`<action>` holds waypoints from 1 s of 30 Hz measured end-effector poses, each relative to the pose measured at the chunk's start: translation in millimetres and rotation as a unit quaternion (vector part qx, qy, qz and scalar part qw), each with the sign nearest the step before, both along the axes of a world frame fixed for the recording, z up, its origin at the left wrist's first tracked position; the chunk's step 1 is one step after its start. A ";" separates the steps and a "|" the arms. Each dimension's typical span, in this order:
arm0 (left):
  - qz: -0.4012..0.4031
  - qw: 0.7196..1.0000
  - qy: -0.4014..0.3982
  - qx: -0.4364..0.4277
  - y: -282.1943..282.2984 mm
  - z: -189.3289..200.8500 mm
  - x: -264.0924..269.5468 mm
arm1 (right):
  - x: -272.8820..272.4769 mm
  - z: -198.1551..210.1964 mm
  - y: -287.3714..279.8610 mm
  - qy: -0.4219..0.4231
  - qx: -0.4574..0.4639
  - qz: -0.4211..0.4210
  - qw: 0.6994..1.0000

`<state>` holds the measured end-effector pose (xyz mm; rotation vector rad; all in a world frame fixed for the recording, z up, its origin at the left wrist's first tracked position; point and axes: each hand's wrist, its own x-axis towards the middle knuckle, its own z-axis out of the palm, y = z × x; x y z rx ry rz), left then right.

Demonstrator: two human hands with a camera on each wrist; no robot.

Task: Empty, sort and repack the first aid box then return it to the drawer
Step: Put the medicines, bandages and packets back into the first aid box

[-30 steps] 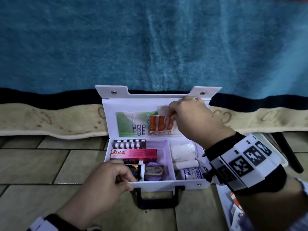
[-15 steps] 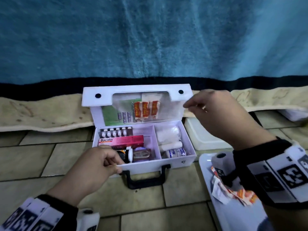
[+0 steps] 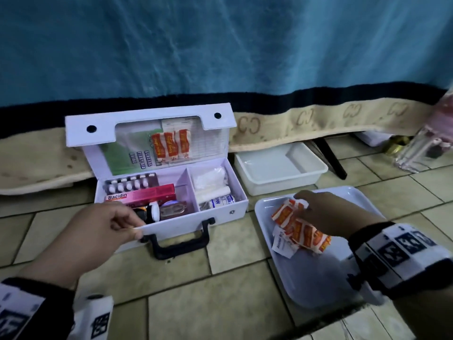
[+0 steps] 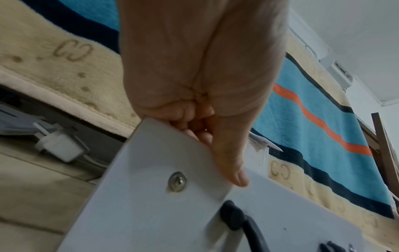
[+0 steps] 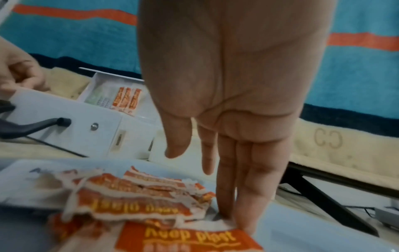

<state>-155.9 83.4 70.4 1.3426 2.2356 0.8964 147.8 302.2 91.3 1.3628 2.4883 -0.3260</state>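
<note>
The white first aid box stands open on the tiled floor, its lid up against the bed. Orange plaster strips sit in the lid pocket. Inside lie a pink Bacidin carton, a blister pack and a bandage roll. My left hand pinches the box's front wall, fingers curled over its edge. My right hand rests with straight fingers on the white tray, touching a heap of orange plaster packets; the right wrist view shows these packets beside the fingers.
An empty white tub sits behind the tray, half under the bed edge. A blue blanket hangs down behind everything. A black leg slants beside the tub, and a clear bag stands at far right.
My right hand left the lid pocket and came down to the right onto the tray, among the plaster packets. The left hand kept its hold on the box's front wall.
</note>
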 end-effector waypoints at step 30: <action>0.002 1.000 0.001 -0.006 0.8 -2.3 -1.2 | -5.4 10.7 19.8 0.018 -0.036 0.013 0.999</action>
